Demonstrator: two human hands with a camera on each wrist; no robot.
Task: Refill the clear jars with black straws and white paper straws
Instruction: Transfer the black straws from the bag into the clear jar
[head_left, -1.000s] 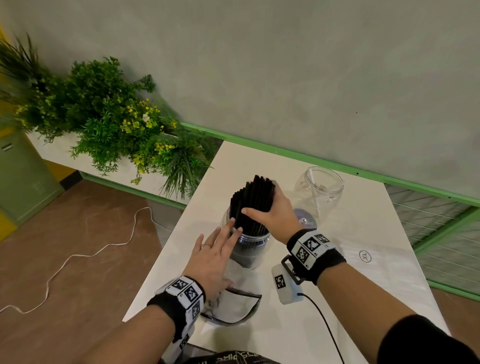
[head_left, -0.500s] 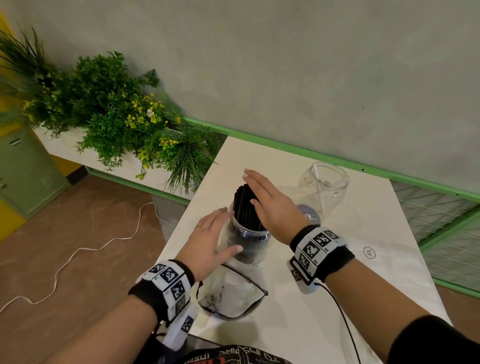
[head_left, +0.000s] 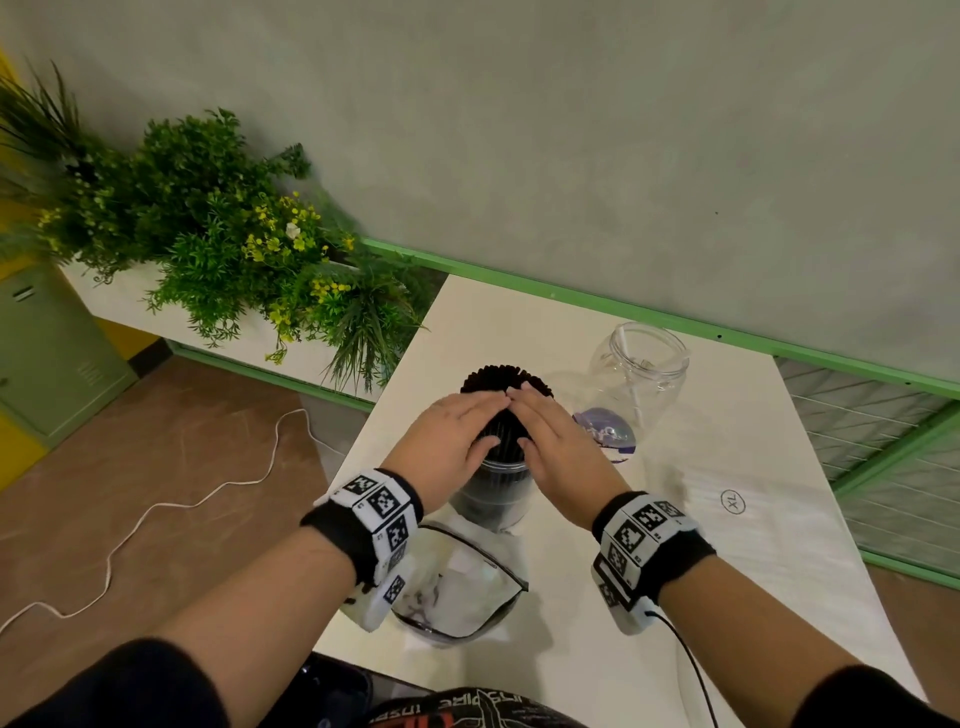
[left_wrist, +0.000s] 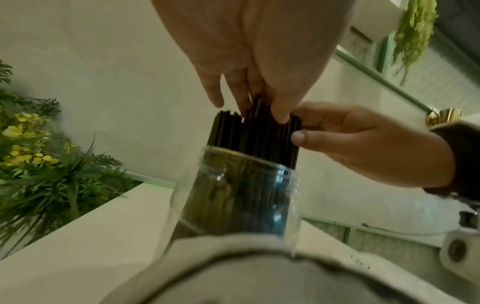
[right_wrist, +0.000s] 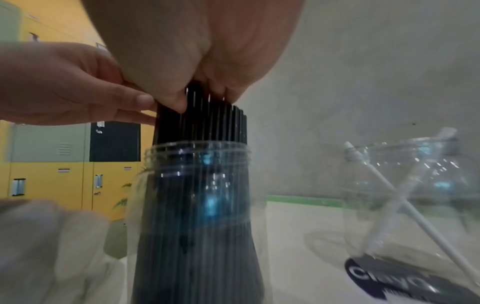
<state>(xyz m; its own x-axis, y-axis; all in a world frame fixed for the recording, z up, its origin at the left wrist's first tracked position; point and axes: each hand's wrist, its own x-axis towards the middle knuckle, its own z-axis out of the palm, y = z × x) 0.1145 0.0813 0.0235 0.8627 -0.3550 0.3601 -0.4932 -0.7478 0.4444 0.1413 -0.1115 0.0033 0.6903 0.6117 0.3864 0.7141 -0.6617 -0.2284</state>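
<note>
A clear jar stands mid-table, packed with black straws that stick up above its rim. Both hands lie on the straw tops with straight fingers, their fingertips meeting. My left hand covers the left side. My right hand covers the right side, and its thumb touches the side of the bundle. Behind and to the right stands a second clear jar with a white paper straw leaning inside.
An empty clear plastic bag lies at the table's near edge, under my left wrist. A packet with a purple label lies between the jars. A white bag marked XL lies to the right. Plants stand left of the white table.
My right hand let go of the bundle's side and moved on top. The left hand rose from beside the jar to join it. The straws sank lower in the jar.
</note>
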